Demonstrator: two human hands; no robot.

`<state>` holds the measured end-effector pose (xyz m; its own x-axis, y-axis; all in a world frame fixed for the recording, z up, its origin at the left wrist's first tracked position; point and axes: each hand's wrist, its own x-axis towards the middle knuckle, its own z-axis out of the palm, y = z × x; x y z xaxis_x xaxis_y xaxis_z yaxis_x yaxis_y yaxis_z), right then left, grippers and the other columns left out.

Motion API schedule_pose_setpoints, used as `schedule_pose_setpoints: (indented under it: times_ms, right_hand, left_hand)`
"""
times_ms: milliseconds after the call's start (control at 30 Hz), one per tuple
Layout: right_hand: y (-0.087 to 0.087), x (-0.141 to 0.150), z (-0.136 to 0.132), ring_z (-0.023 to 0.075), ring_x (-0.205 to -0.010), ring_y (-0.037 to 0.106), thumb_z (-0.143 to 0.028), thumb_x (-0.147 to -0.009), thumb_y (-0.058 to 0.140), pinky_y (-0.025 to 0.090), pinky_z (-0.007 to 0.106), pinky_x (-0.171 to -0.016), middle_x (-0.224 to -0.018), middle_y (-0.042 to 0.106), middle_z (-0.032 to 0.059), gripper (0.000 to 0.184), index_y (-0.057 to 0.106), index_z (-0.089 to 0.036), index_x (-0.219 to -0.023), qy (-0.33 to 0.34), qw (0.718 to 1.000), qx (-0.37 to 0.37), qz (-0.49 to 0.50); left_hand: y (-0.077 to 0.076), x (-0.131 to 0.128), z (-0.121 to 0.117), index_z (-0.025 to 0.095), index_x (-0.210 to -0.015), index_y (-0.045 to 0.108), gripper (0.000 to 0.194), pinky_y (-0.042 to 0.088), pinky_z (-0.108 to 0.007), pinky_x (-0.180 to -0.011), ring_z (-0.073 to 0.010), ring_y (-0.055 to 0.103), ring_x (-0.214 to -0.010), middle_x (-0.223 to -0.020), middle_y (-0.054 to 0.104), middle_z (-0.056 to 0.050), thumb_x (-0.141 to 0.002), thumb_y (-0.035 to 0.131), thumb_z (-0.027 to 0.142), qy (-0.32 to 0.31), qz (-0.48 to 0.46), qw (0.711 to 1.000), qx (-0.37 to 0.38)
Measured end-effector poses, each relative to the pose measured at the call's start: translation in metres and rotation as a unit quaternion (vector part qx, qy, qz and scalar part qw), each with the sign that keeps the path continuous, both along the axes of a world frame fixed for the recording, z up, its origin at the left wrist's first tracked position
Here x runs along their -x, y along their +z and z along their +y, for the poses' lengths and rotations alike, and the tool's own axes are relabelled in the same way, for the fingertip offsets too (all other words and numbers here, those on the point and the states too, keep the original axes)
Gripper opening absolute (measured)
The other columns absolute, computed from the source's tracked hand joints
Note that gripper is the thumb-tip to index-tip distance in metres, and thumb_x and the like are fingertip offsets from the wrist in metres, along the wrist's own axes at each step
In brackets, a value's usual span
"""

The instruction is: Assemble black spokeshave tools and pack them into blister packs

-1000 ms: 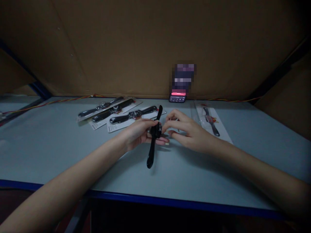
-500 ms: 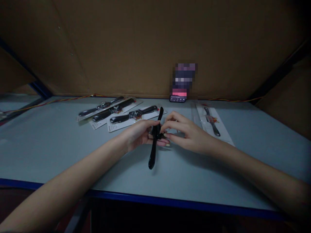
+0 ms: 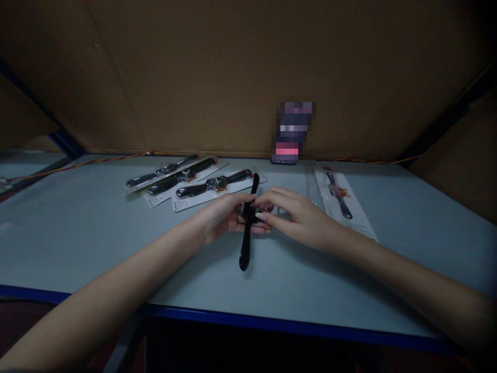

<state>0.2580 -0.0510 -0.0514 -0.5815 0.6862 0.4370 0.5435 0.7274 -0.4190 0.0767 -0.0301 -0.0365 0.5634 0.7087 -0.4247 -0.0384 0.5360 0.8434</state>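
Note:
A black spokeshave (image 3: 245,246) with two long handles is held above the table, one handle toward me and the other pointing away. My left hand (image 3: 227,213) is closed around its middle from the left, thumb on top and fingers beneath. From the right, my right hand (image 3: 293,212) has its thumb and fingertips closed at the middle of the spokeshave, on a small dark part there. My fingers partly cover that part, so its exact shape is hard to make out.
Three carded spokeshaves in clear plastic, including the nearest packaged spokeshave (image 3: 217,183), lie at the back left. A white card (image 3: 359,220) showing a spokeshave lies at right. A phone (image 3: 285,155), its screen blurred, leans on the brown back panel (image 3: 194,77). Thin wires (image 3: 97,159) run along the back.
My right hand has shifted slightly, its fingers bunching closer at the middle of the spokeshave. The spokeshave has tilted a little; my left hand keeps its hold.

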Motion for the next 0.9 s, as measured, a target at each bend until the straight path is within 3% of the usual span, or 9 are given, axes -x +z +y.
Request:
schedule_pose_setpoints:
  times_ms: [333, 533, 633, 767, 900]
  right_hand:
    - [-0.0074, -0.0024, 0.0044, 0.0174, -0.093, 0.055, 0.000, -0.078, 0.042, 0.045, 0.032, -0.078, -0.099, 0.054, 0.0065, 0.023, 0.054, -0.019, -0.084, 0.041, 0.998, -0.050, 0.025]
    - [-0.0024, -0.0003, -0.0005, 0.0168, -0.081, 0.055, -0.020, -0.081, 0.057, 0.045, 0.032, -0.071, -0.094, 0.056, 0.0046, 0.015, 0.053, -0.019, -0.095, -0.078, 0.996, -0.017, 0.026]
    - [-0.0042, -0.0008, 0.0018, 0.0173, -0.080, 0.055, -0.018, -0.084, 0.053, 0.043, 0.031, -0.070, -0.084, 0.058, 0.0040, 0.003, 0.056, -0.017, -0.085, -0.048, 0.998, -0.016, -0.026]
    - [-0.0064, -0.0027, 0.0047, 0.0176, -0.089, 0.055, -0.003, -0.081, 0.046, 0.043, 0.031, -0.076, -0.094, 0.058, 0.0063, 0.023, 0.059, -0.017, -0.094, 0.027, 0.998, -0.048, -0.037]
    - [-0.0039, -0.0023, 0.0013, 0.0164, -0.094, 0.055, -0.002, -0.077, 0.047, 0.044, 0.030, -0.080, -0.105, 0.054, 0.0071, 0.030, 0.057, -0.018, -0.101, 0.031, 0.999, -0.018, 0.008]
  left_hand:
    - [0.0001, -0.0015, -0.0011, 0.005, -0.088, 0.062, 0.029, 0.052, -0.034, -0.083, -0.0202, 0.070, -0.072, -0.076, 0.070, -0.014, -0.090, 0.044, 0.029, -0.025, 0.013, 0.999, 0.015]
    - [0.0021, -0.0017, -0.0017, 0.006, -0.092, 0.061, 0.028, 0.053, -0.034, -0.081, -0.0197, 0.070, -0.070, -0.077, 0.070, -0.014, -0.090, 0.043, 0.027, -0.004, 0.016, 1.000, 0.017]
    - [0.0020, -0.0018, -0.0015, 0.006, -0.095, 0.062, 0.030, 0.053, -0.034, -0.081, -0.0198, 0.070, -0.070, -0.079, 0.071, -0.015, -0.091, 0.041, 0.027, -0.003, 0.019, 1.000, 0.017]
    - [-0.0001, -0.0020, -0.0009, 0.004, -0.089, 0.063, 0.033, 0.052, -0.034, -0.083, -0.0199, 0.070, -0.072, -0.078, 0.070, -0.016, -0.090, 0.041, 0.030, -0.021, 0.023, 0.999, 0.018]
    - [-0.0002, -0.0018, -0.0009, 0.007, -0.088, 0.062, 0.029, 0.054, -0.034, -0.080, -0.0185, 0.069, -0.067, -0.075, 0.070, -0.013, -0.089, 0.043, 0.029, -0.022, 0.013, 1.000, 0.013]
